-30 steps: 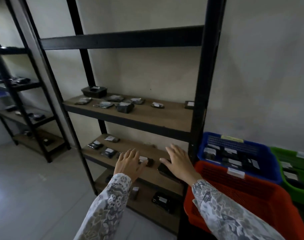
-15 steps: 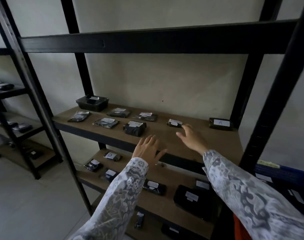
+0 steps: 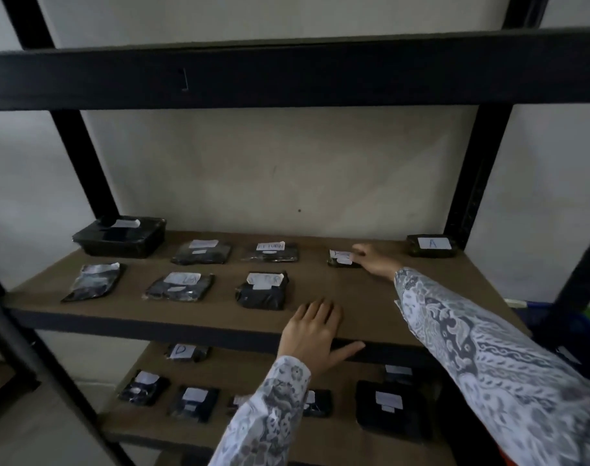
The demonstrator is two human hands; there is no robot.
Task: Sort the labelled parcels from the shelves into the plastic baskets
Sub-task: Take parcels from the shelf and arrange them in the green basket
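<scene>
Low centre of frame, the left hand (image 3: 315, 334) lies flat w/ fingers spread on the front edge of the shelf (image 3: 320, 287), holding nothing. Further back, right of centre, the right hand (image 3: 376, 260) reaches the small parcel (image 3: 341, 259), fingertips on its right end; can't tell if gripped yet. Parcel lies flat, long axis left-right, label up; approx. nine parcels left on this shelf, so lots still to sort.

pale wall (image 3: 287, 169), grey floor (image 3: 35, 428)
</scene>
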